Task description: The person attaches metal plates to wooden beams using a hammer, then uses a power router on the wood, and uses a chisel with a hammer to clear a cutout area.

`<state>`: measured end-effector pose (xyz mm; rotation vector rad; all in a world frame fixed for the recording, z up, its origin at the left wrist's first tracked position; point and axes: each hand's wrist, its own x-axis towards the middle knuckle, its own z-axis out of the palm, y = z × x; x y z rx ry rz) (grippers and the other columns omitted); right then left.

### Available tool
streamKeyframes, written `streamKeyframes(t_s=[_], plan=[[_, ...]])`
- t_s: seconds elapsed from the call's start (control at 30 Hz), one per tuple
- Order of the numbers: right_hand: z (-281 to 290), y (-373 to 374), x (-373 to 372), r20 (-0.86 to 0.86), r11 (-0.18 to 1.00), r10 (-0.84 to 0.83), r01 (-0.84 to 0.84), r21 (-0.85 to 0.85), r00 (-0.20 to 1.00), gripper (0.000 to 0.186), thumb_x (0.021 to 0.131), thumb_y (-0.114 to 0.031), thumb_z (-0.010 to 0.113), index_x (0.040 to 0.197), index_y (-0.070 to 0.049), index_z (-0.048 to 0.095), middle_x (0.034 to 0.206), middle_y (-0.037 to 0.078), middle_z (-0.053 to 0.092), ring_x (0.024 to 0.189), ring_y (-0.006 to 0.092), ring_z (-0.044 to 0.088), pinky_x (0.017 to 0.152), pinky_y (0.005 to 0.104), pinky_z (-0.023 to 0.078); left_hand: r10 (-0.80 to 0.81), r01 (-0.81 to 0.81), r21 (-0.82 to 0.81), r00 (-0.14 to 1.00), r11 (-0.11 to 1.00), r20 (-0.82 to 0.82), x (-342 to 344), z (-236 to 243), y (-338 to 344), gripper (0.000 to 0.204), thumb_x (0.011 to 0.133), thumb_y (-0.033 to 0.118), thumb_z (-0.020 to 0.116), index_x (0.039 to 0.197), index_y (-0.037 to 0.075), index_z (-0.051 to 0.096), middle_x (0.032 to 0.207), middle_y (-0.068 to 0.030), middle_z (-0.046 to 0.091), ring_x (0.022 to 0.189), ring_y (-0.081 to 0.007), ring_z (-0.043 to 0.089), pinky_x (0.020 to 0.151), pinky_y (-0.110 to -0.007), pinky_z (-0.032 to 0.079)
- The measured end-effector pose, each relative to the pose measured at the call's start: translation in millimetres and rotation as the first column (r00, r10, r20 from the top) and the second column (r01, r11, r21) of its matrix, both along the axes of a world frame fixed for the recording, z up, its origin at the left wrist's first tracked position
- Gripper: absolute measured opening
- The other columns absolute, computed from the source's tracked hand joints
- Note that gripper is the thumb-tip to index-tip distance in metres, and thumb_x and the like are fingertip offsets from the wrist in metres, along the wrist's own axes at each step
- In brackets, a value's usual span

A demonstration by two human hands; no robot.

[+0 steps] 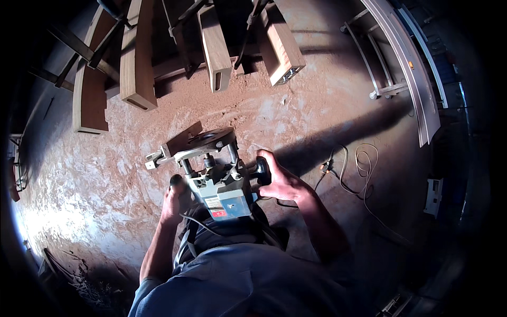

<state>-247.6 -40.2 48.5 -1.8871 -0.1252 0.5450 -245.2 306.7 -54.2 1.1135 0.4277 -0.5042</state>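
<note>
Between my hands, in front of my body, is a blue and grey plunge router (222, 193) with its round base tipped up and away from me. A wooden piece is attached at the base's far left side. My right hand (282, 182) is closed around the router's black right handle. On the other side, my left hand (173, 199) wraps round the dark left knob; its fingers are partly blurred and hidden. A black cord runs from the router past my lap.
Several wooden beams (137, 63) with slots in some ends rest on dark supports at the far side. Sawdust covers the floor (127, 174). A pale cable (364, 164) lies coiled at right with an orange-marked connector (325, 166). Long panels (412, 79) stand on a wheeled rack beyond.
</note>
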Motion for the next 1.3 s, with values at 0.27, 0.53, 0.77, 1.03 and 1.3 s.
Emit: streamKeyframes(t_s=[0.27,0.53,0.77,1.03,1.3], plan=[[-9.2,35.1,5.7,-0.020,0.885,-0.453,0.452,0.113,0.891,0.050,0.095,-0.031,0.063,0.131,0.000,0.046,0.120,0.013,0.055,0.113,0.0197,0.050,0.095,0.0327,0.041,-0.015,0.019,0.138,0.999,0.990,-0.030,0.5,21.9,12.3,0.042,0.085,0.050,0.067,0.078,0.009,0.058,0.058,0.0019,0.051,0.043,-0.0077,0.046,0.038,-0.024,0.031],[-40.8,39.2,15.3,-0.113,0.818,-0.537,0.549,0.172,0.836,0.044,0.096,-0.037,0.061,0.125,-0.005,0.056,0.105,0.005,0.060,0.099,0.0155,0.054,0.087,0.0328,0.045,0.026,-0.013,0.186,0.998,0.982,-0.066,3.7,36.9,12.0,0.032,0.085,0.039,0.067,0.088,0.009,0.059,0.070,-0.0012,0.056,0.054,-0.0112,0.052,0.049,-0.026,0.044],[-47.7,42.1,16.8,-0.061,0.822,-0.550,0.552,0.139,0.833,0.036,0.096,-0.037,0.061,0.121,-0.011,0.059,0.104,0.005,0.062,0.097,0.0175,0.056,0.087,0.0361,0.046,0.008,-0.002,0.213,1.000,0.977,-0.027,3.8,38.1,10.3,0.044,0.087,0.049,0.066,0.095,0.006,0.059,0.072,-0.0029,0.055,0.052,-0.0112,0.051,0.046,-0.026,0.042],[-60.5,41.9,23.5,-0.110,0.791,-0.568,0.578,0.200,0.816,0.045,0.094,-0.039,0.064,0.128,-0.011,0.057,0.105,0.004,0.064,0.096,0.0166,0.059,0.086,0.0342,0.047,0.017,-0.001,0.243,0.998,0.970,-0.063,8.1,42.5,7.5,0.035,0.085,0.039,0.065,0.091,0.006,0.060,0.069,-0.0030,0.055,0.052,-0.0131,0.050,0.046,-0.027,0.041],[-70.3,38.4,33.9,-0.067,0.811,-0.582,0.584,0.025,0.811,0.040,0.097,-0.026,0.057,0.134,-0.012,0.053,0.123,0.006,0.062,0.110,0.0186,0.057,0.095,0.0353,0.046,0.023,0.005,0.283,0.995,0.959,-0.096,13.4,38.8,6.6,0.028,0.086,0.034,0.062,0.092,0.007,0.060,0.069,-0.0023,0.055,0.050,-0.0135,0.049,0.045,-0.028,0.041]])
